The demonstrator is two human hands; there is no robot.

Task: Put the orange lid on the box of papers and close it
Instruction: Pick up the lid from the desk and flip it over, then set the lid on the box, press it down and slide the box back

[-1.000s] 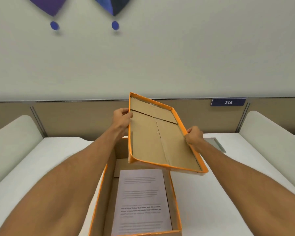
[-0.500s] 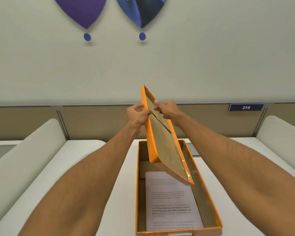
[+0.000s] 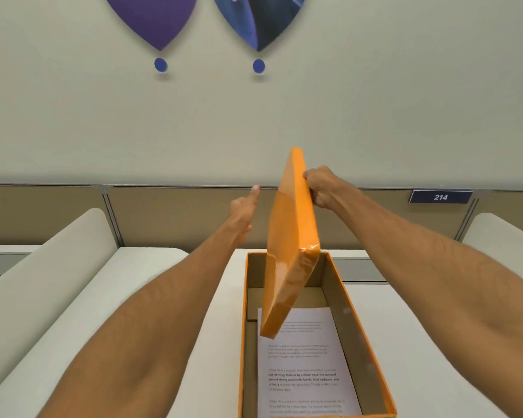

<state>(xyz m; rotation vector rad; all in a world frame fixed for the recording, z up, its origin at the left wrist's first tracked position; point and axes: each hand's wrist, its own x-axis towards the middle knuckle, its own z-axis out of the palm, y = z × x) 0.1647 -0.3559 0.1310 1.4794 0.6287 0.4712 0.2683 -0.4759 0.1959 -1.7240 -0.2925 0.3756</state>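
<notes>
The right hand [image 3: 320, 188] grips the orange lid [image 3: 290, 245] by its far right edge, fingers curled around the rim, and holds it almost on edge above the far half of the box [image 3: 372, 342]. Held that way, the lid's orange top faces left and toward the camera and its hollow side faces away to the right, which suggests it is partway through being turned over so the hollow will face down onto the box. The left hand [image 3: 243, 211] is off the lid, just to its left, loosely spread with the thumb up, probably placed to catch the lid's other long edge.

The lid is a shallow rectangular tray, glossy as if wrapped in film, with crinkled highlights at its near corner. Its lowest corner hangs over the papers [image 3: 305, 372], apart from them as far as can be judged.

The box stands open on the white table [image 3: 169, 297], orange outside and brown cardboard inside, the printed sheets lying flat in its near part.
</notes>
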